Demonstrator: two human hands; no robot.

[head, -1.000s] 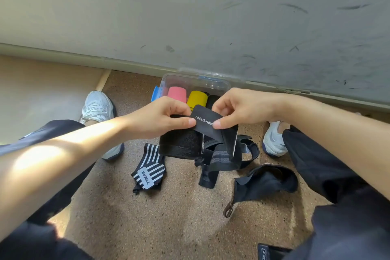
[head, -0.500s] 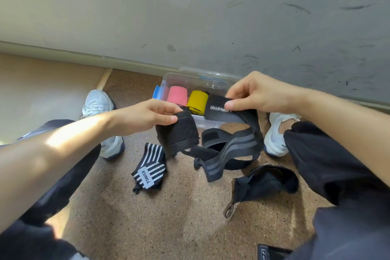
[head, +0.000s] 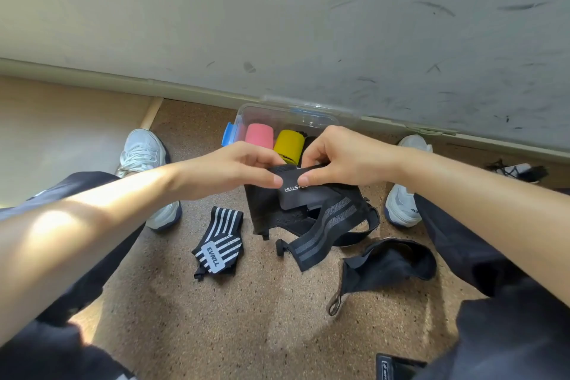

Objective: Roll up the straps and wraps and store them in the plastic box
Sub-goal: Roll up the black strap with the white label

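Pinching the black wrap [head: 303,194] at its upper end with left hand [head: 228,170] and right hand [head: 342,160], thumbs and forefingers clamped on the fabric. Held it at 6 o'clock of the plastic box [head: 277,111], tail trailing down. Had the striped wrap [head: 219,244] lying at 8 o'clock of the hands and the black strap [head: 388,265] at 4 o'clock.

Both hands, left hand [head: 234,168] and right hand [head: 339,157], pinch a black wrap [head: 303,194] before the plastic box [head: 293,117].
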